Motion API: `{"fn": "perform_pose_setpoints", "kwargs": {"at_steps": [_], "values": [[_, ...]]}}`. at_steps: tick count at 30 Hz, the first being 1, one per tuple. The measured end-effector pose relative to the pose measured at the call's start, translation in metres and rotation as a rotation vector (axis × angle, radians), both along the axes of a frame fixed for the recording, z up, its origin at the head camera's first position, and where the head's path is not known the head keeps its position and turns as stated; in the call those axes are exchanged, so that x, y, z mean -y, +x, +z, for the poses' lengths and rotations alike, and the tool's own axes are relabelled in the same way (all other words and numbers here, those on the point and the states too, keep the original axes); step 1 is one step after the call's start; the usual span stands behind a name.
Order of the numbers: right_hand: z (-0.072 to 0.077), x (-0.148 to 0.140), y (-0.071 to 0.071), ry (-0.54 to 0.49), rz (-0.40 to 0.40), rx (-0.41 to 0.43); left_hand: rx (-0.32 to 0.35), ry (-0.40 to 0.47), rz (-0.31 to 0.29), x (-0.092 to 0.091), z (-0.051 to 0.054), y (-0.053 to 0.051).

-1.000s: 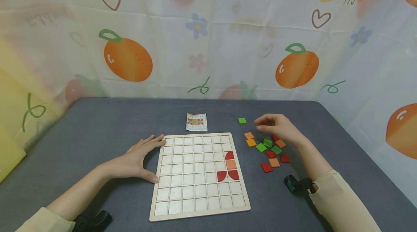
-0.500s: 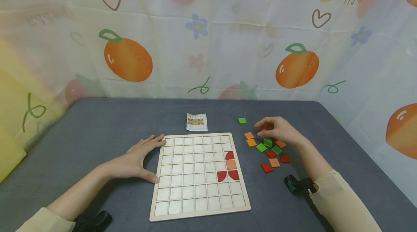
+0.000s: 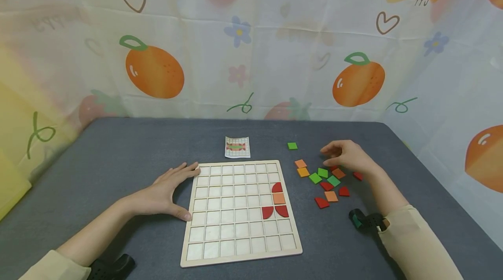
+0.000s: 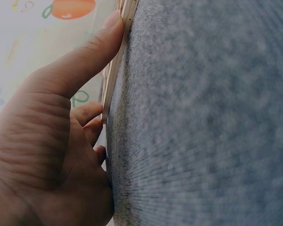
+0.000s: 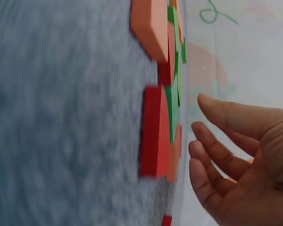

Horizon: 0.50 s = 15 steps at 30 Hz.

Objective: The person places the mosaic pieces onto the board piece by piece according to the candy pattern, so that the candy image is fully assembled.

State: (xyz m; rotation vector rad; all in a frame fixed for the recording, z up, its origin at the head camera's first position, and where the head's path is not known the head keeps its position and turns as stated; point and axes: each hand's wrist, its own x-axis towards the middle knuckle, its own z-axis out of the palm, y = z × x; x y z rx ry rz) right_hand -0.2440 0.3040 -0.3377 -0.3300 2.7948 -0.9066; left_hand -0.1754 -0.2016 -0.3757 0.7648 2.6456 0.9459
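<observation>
A pale wooden grid board (image 3: 241, 262) lies on the table. Quarter-round red tiles (image 3: 267, 212) and a light orange square tile (image 3: 278, 198) sit in cells along its right side. My left hand (image 3: 167, 190) has thumb and fingers spread against the board's left edge; in the left wrist view the thumb touches the rim. Over the far side of the loose tiles hovers my right hand (image 3: 347, 156), fingers loosely bent, with nothing visible between them. Below it are green tiles (image 3: 333, 181), orange tiles (image 3: 331, 196) and red tiles (image 5: 153, 132), close together.
A small printed card (image 3: 237, 147) with a coloured grid pattern lies behind the board. One green tile (image 3: 292, 145) is apart from the others, farther back. A fruit-printed curtain (image 3: 251, 74) hangs behind the dark grey table (image 3: 137, 149).
My right hand first lowered a little toward the tiles, then shifted right. A red tile shows beside its wrist now. The left hand and the board have stayed in place.
</observation>
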Motion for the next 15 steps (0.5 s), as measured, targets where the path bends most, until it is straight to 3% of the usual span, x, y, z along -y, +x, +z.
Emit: {"fn": "perform_pose_setpoints", "kwargs": {"at_steps": [8,15], "values": [[0.0001,-0.011,0.0012,0.116,-0.058,0.047,0.003,-0.001,-0.002,-0.0005,0.0015,0.0003],[0.0023,-0.0092,0.0019,0.156,-0.088,0.066,0.007,-0.004,0.0,-0.0006,0.002,0.0008]]}}
